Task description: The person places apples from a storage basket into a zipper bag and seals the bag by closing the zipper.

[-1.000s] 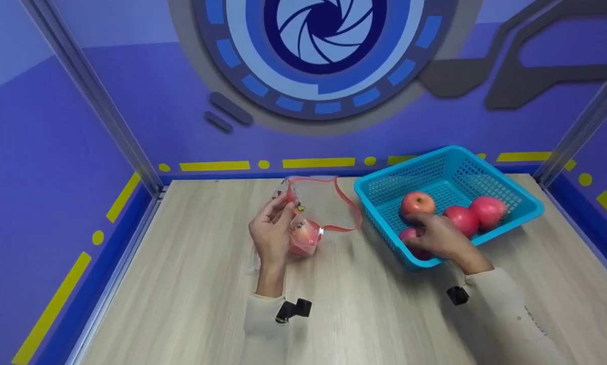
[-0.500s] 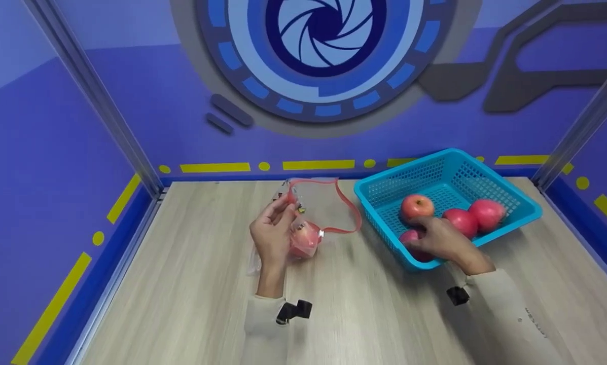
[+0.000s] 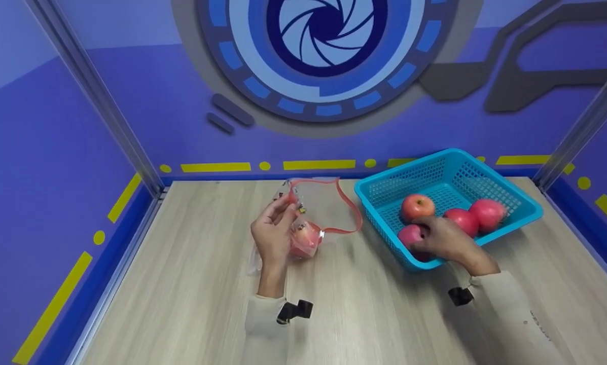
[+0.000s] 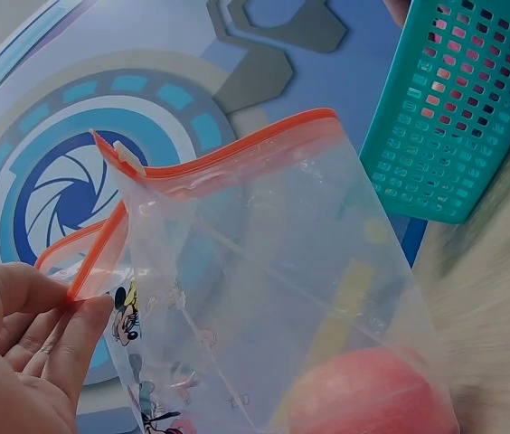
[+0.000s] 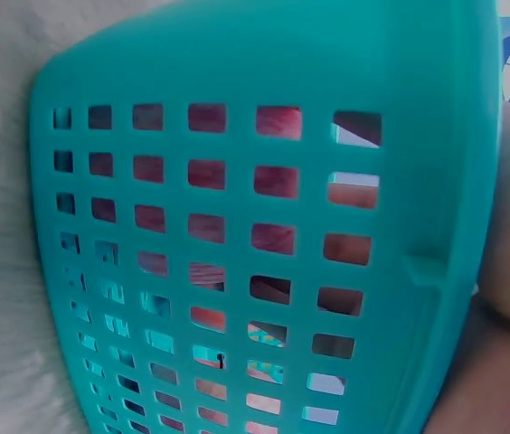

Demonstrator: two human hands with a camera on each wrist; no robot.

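My left hand point(image 3: 273, 230) pinches the orange zip rim of a clear plastic zip bag point(image 4: 264, 226) printed with cartoon figures. The bag's mouth stands spread apart, and a red apple point(image 3: 306, 239) shows through the plastic in its lower part. At the near left corner of a blue plastic basket point(image 3: 381, 223), my right hand point(image 3: 448, 242) grips a pinkish-red apple point(image 3: 409, 235), fingers curled over its right side. Perforated basket wall point(image 5: 237, 208) hides most of that grip in the right wrist view.
Another apple point(image 3: 418, 207) sits upright in the basket, just behind the gripped one. Two smooth red fruits point(image 3: 462, 222) lie side by side to its right. A wooden table point(image 3: 197, 304) carries everything, with printed blue panels point(image 3: 222, 147) behind and beside it.
The apple under my right hand has turned and shifted slightly up, showing more of itself and its dimple. My left hand and the bag stay put.
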